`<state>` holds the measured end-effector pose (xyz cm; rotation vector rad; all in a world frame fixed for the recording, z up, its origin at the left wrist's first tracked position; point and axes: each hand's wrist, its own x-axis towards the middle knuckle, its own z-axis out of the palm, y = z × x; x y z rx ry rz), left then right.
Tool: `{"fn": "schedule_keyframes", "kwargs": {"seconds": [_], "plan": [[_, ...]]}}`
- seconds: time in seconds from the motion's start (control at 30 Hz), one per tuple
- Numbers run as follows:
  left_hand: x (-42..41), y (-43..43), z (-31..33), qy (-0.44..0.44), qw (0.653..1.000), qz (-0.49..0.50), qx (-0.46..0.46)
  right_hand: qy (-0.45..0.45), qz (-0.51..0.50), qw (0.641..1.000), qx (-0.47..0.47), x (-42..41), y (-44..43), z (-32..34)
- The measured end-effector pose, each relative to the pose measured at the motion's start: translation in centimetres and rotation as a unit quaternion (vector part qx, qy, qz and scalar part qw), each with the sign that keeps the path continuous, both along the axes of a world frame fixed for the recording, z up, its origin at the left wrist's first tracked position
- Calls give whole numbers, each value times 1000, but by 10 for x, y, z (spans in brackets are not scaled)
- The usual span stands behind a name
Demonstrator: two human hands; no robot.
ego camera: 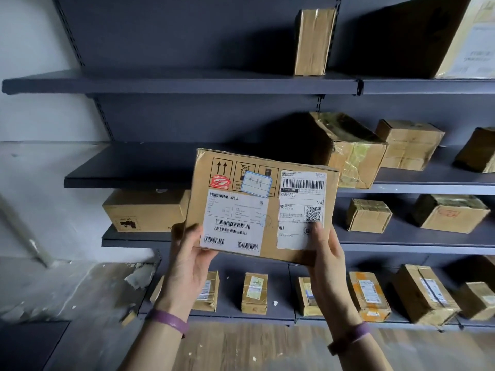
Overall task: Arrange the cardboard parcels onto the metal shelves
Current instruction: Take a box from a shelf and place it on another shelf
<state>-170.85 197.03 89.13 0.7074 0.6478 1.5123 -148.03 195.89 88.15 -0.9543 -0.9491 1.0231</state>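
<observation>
Grip: left hand (pixel 187 253) and right hand (pixel 325 254) clasp the labelled parcel (pixel 261 207) by its near corners.
Handling: apparently light, stiff cardboard; slick labels.

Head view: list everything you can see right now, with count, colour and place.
Held parcel: one, brown with white labels, centre, in both hands.
Shelved parcels: about sixteen visible, brown, mostly on the right side.
Metal shelves: five levels in view, dark grey, left sections largely bare.
Wall: pale, left, paint flaking low down.
Floor: wood-look, bottom.
Wristbands: two, purple.
Left hand: grips the parcel's lower-left corner.
Right hand: grips the lower-right corner.
</observation>
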Motion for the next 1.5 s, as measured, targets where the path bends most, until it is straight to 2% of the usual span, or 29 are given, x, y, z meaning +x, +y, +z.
{"fn": "schedule_keyframes", "kwargs": {"seconds": [0.2, 0.43, 0.6, 0.73, 1.2, 1.5], "plan": [[13, 8, 6, 46, 998, -39, -30, 8, -49, 999, 0, 17, -9, -2], [31, 26, -3, 116, 985, -128, -7, 25, -129, 991, -29, 35, -30, -2], [40, 24, -17, 112, 974, -192, -45, 31, -190, 980, -55, 41, -55, -12], [64, 26, -17, 127, 967, -216, -40, 39, -249, 966, -60, 50, -76, -17], [250, -7, -14, 151, 894, -422, -23, 59, -467, 880, -60, 156, -193, -8], [426, -52, -18, 163, 856, -489, -40, 74, -531, 842, -57, 296, -254, -28]]}}
